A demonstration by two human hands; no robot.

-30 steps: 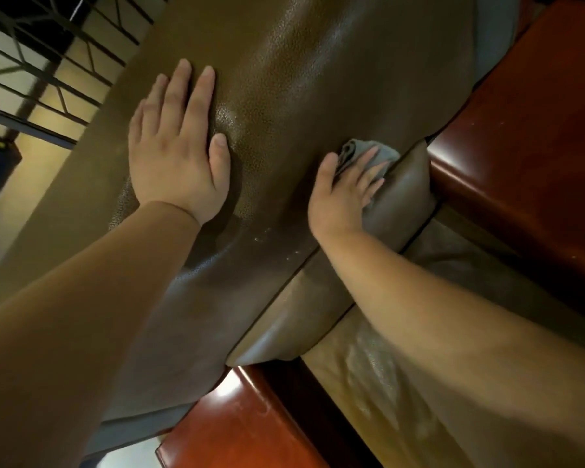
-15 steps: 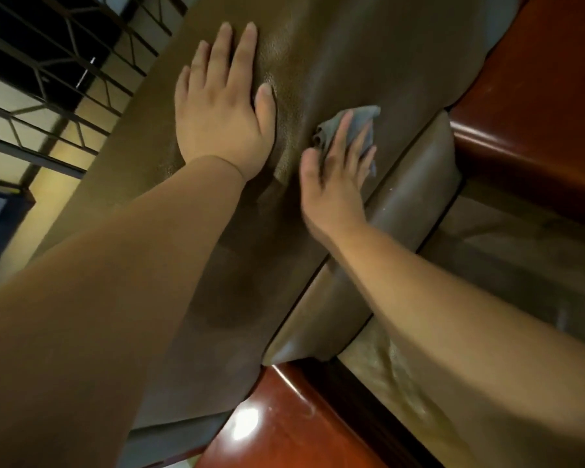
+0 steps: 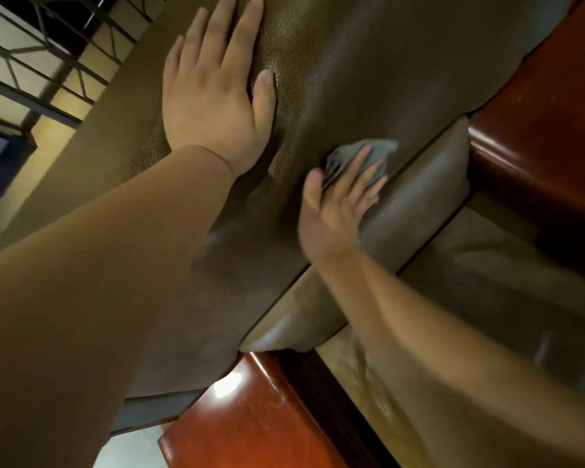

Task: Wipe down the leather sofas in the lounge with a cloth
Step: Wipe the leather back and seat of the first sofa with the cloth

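A brown leather sofa back (image 3: 345,69) fills the upper middle of the head view, seen at a steep tilt. My left hand (image 3: 213,99) lies flat on it, fingers straight, pressing the leather. My right hand (image 3: 338,207) presses a small grey cloth (image 3: 368,153) against the leather near the seam above the rolled cushion edge (image 3: 416,204). Its fingers are spread and fairly straight over the cloth, and most of the cloth is hidden under them. The hand and cloth are blurred.
Glossy red-brown wooden armrests stand at the right (image 3: 541,106) and at the bottom (image 3: 250,417). The seat cushion (image 3: 470,282) lies under my right forearm. A dark metal lattice (image 3: 48,62) and yellowish wall are at the upper left.
My right hand has slid the cloth down the sofa back toward the cushion seam. My left hand stays flat on the leather. The view has shifted a little.
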